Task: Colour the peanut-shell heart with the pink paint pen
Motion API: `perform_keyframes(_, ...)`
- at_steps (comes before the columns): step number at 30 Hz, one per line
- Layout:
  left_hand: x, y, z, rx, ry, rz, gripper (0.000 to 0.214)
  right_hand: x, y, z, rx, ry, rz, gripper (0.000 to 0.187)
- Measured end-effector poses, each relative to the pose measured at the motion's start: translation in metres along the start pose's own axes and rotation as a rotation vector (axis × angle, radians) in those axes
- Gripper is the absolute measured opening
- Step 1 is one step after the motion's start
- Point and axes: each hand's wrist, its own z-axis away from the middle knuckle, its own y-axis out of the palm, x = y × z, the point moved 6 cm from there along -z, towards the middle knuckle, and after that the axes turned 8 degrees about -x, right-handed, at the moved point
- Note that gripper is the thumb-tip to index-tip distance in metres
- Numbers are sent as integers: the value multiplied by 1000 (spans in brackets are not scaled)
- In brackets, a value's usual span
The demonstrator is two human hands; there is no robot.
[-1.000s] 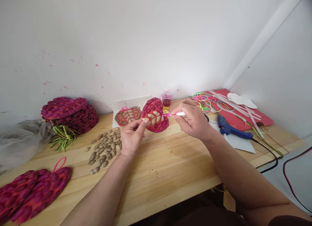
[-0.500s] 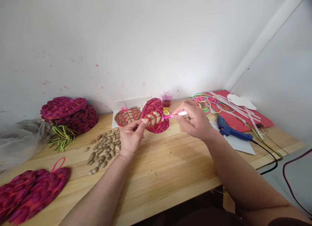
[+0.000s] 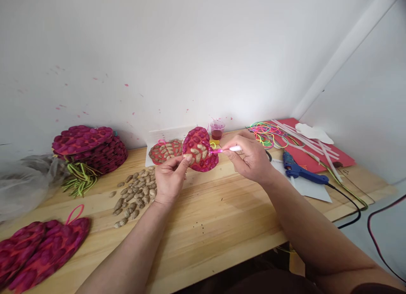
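My left hand (image 3: 172, 175) pinches the lower left edge of a red disc (image 3: 200, 135) covered with peanuts, tilted up above the table. Its outer peanuts are painted wet magenta; several in the middle (image 3: 198, 151) are still bare tan shell. In my right hand (image 3: 249, 156) is a white-handled paintbrush (image 3: 234, 148), held between thumb and fingers. The brush's magenta tip touches the disc's right side, near a small yellow loop (image 3: 212, 145). Behind stands a clear plastic cup (image 3: 217, 131) of dark pink paint.
Loose peanuts (image 3: 139, 192) lie left of my hands, by an unpainted peanut disc (image 3: 155, 154). Painted discs are stacked (image 3: 95, 154) at the back left; more (image 3: 60, 247) lie in front. Rightward are coloured cords (image 3: 266, 131), glue sticks (image 3: 304, 137) and a corded blue glue gun (image 3: 301, 171).
My right hand and the brush have shifted slightly left. The disc in my left hand has moved a little left too, with the brush tip still at its right side.
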Motion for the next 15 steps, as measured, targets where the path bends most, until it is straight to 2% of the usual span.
perform_keyframes(11,-3,3,3,-17,-21,6,29,4,7,4,77,-32,26,9)
perform_keyframes(15,-1,3,1,-22,-41,22,29,4,8,4,65,-40,23,6)
